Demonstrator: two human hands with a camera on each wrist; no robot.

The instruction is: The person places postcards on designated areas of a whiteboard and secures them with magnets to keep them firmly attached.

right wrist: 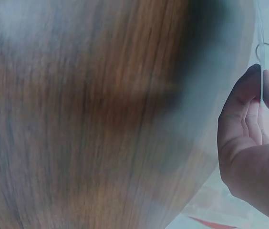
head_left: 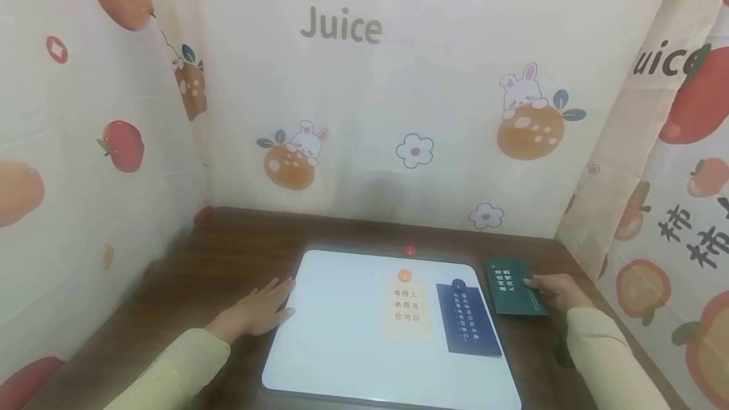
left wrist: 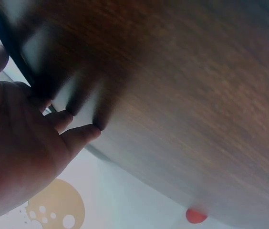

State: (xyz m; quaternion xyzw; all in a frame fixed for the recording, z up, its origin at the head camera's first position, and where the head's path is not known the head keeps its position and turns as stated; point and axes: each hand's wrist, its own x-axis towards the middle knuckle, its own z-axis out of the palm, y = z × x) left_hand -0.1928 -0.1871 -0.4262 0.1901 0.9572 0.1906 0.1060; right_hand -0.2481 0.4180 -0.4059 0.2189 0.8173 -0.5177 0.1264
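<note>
A white board [head_left: 336, 328] with a dark rim lies on the brown table. My left hand [head_left: 259, 309] rests at its left edge, fingers extended; in the left wrist view the fingertips [left wrist: 96, 130] are right by the tabletop and the board's dark rim. Between thumb and fingers, my right hand [head_left: 555, 291] pinches a dark green card [head_left: 515, 296] with white lettering by its right side. From the right wrist that card shows edge-on as a thin line [right wrist: 262, 47]. On the board are a cream card [head_left: 407, 331] under an orange magnet [head_left: 404, 276] and a navy card [head_left: 473, 334] under a dark blue magnet [head_left: 458, 285].
A small red round piece [head_left: 411, 250] sits on the table [head_left: 250, 239] just behind the board. Fruit-printed cloth [head_left: 364, 93] hangs along the back and both sides, close to the table's edges. Beneath the right wrist is a dark green patch [head_left: 562, 348].
</note>
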